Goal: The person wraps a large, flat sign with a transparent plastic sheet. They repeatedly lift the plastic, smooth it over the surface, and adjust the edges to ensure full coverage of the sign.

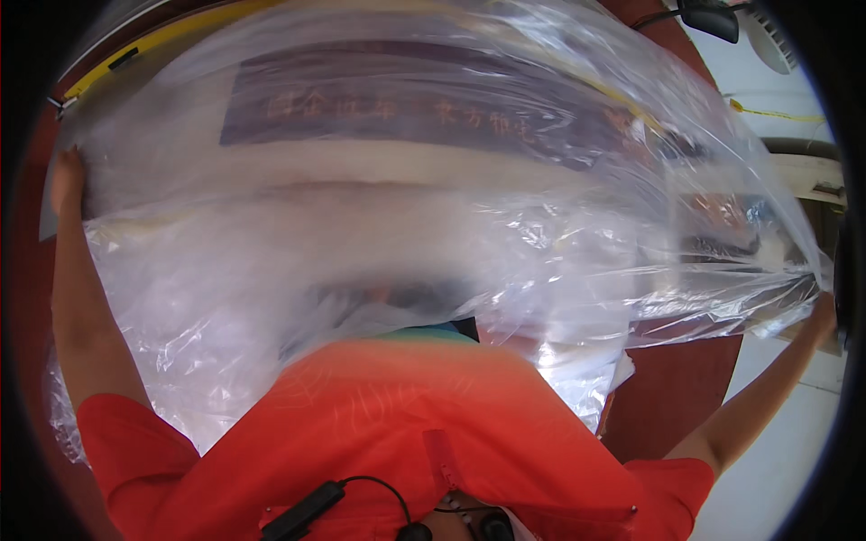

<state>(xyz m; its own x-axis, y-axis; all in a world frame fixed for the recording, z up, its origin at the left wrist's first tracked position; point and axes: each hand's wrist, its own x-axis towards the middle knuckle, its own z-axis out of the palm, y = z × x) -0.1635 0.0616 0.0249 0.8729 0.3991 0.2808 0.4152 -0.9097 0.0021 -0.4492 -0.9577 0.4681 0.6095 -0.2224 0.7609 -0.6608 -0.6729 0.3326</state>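
Note:
A big clear plastic sheet (pixel 433 207) is stretched wide in front of me and fills most of the view. My left hand (pixel 67 176) grips its edge at the far left, arm raised. My right hand (pixel 823 311) holds the opposite edge at the far right, mostly hidden behind the crinkled plastic. Through the sheet I see a blurred dark panel (pixel 406 108) and pale surfaces. My orange shirt (pixel 406 433) fills the lower middle.
A dark red-brown table surface (pixel 672 388) shows under the sheet at lower right. Pale floor (pixel 776 460) lies beyond it. A yellow strip (pixel 153 45) curves along the upper left. A fan (pixel 771 36) and a dark object stand at top right.

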